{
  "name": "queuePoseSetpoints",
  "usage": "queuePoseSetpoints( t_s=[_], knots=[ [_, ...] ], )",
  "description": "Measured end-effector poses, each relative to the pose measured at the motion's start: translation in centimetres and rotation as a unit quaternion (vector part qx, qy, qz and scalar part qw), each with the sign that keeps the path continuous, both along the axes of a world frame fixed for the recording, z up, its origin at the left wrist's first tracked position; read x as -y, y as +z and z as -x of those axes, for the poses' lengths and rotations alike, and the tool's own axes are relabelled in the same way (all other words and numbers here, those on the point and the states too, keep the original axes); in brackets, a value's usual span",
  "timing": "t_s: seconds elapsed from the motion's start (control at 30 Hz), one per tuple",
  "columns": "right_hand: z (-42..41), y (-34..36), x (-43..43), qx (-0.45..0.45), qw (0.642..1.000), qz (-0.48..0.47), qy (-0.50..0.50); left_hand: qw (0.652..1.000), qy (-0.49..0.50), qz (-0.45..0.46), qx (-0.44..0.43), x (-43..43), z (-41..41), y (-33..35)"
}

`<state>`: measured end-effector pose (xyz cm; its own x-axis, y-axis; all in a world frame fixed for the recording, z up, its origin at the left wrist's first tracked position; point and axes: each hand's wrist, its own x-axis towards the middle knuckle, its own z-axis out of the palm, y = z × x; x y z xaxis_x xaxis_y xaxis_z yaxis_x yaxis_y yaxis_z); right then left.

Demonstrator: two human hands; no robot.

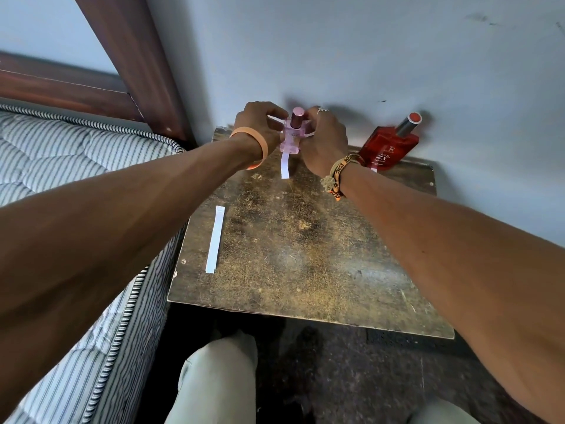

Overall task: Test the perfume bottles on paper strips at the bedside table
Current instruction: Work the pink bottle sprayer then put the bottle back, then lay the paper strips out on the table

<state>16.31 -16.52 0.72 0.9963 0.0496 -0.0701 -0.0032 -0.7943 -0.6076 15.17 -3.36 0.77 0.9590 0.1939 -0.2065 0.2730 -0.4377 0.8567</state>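
Note:
A pink perfume bottle (291,138) with a rose cap stands at the back of the bedside table (305,255), close to the wall. My left hand (256,125) and my right hand (324,142) flank it. Each hand pinches one end of a white paper strip (274,119) that runs across behind the bottle's neck. A second paper strip (285,167) sticks out from under the bottle toward me. A third strip (216,239) lies flat near the table's left edge. A red perfume bottle (387,145) leans against the wall to the right.
A striped mattress (61,166) and a dark wooden bed frame (134,56) border the table on the left. The pale wall rises right behind the bottles. My knees (217,381) are below the table's front edge, above a dark floor.

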Motion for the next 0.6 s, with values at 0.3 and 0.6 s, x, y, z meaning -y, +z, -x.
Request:
queuePoseSetpoints(
  t_s=[0.3, 0.6],
  knots=[
    [2.2, 1.6, 1.9, -0.042, 0.999, 0.021, -0.023, 0.995, 0.022, -0.098, 0.000, -2.0, 2.2, 0.4],
    [9.2, 4.6, 0.2, -0.052, 0.995, -0.084, -0.028, 0.994, 0.028, -0.100, 0.015, -4.7, 9.2, 2.8]
  ],
)
